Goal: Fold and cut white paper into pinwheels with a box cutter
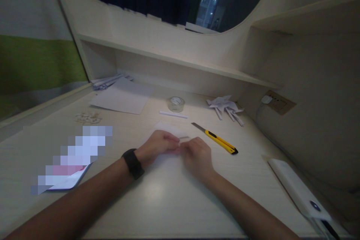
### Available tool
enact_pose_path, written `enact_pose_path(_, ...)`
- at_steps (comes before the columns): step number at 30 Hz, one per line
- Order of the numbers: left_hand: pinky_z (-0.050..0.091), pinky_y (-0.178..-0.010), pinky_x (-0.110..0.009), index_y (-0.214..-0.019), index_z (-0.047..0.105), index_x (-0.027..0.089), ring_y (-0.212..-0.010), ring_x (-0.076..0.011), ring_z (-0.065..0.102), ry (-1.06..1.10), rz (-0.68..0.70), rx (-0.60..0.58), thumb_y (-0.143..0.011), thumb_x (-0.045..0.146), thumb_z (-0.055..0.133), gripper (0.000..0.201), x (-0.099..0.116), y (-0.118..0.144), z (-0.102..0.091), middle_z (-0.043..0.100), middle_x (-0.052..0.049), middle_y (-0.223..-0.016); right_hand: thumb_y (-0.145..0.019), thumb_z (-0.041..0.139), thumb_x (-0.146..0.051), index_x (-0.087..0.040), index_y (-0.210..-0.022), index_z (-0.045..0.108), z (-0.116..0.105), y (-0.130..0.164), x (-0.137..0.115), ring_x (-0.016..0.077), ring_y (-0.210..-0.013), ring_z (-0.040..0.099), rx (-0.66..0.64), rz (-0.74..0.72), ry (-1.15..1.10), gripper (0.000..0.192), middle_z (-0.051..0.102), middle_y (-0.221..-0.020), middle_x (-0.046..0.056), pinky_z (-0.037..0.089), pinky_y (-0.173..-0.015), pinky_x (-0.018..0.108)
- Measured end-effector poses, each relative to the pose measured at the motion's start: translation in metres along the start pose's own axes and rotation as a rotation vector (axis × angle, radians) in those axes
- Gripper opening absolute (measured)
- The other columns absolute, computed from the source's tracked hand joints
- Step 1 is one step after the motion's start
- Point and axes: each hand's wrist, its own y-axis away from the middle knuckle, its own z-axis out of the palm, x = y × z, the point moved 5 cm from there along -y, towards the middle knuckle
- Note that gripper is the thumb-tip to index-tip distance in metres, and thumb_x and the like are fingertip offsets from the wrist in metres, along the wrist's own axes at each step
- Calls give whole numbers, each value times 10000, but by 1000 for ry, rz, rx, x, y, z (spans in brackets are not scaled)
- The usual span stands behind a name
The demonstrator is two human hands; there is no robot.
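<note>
My left hand point(161, 144), with a black band on its wrist, is closed in a pinch on a piece of white paper point(166, 126). Part of the paper shows beyond the fingers; the rest is hidden. My right hand point(198, 155) has its fingertips pressed together at the paper's right side, close against the left fingertips. A short white paper tube point(173, 114) lies just beyond the hands. To their right rests a yellow utility knife point(221, 141) with its blade out, and a roll of clear tape point(176, 104) sits behind the tube.
White sheets point(123, 97) lie at the back left, near small pale scraps point(87, 118). A blurred-out device point(67, 183) is by my left forearm. Folded paper pieces point(225, 105) lie at the back right. A long white device point(298, 187) and wall socket point(281, 103) are at right.
</note>
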Motion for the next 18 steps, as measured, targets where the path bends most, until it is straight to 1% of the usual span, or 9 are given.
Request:
enact_pose_path(2,540,-762,-350,-771,667,84,-682,-177,664,19,4,25,-605,117,749,188,3,1,0,697,-73,-703,-775,564,-103,-178,-790,677,-1,-1,0,179,-659,556,-11,-20,-21,136,646,-666,37,438,-630,295)
enact_pose_path(5,539,-779,-359,-776,655,80,-694,-181,669,33,26,7,-597,104,757,207,5,1,0,701,-79,-715,-787,561,-98,-170,-875,669,-4,-1,3,172,-701,591,-2,-18,-65,157,684,-757,45,470,-667,291)
enact_pose_path(8,538,-791,-374,-788,648,79,-691,-183,673,41,20,11,-609,118,760,214,4,3,-2,699,-76,-702,-787,574,-102,-172,-831,663,-6,-1,5,169,-703,605,-3,-41,-79,123,688,-755,42,483,-671,286)
enact_pose_path(11,539,-785,-380,-808,639,78,-699,-189,675,41,21,12,-598,133,779,258,4,5,-3,696,-72,-687,-801,558,-95,-171,-819,658,-8,-1,4,181,-749,611,-17,-132,-55,127,696,-781,46,489,-725,312)
enact_pose_path(15,547,-746,-379,-838,635,88,-703,-199,675,37,32,2,-595,162,793,299,4,5,-2,688,-60,-675,-849,524,-114,-171,-924,648,-10,-1,4,212,-919,590,-12,-246,60,156,700,-954,69,465,-813,366)
enact_pose_path(18,551,-702,-357,-797,637,107,-685,-189,663,39,35,20,-591,138,781,252,2,2,1,668,-34,-641,-870,524,-149,-168,-934,636,-8,-2,1,221,-917,566,-42,-331,161,131,690,-941,71,450,-798,370)
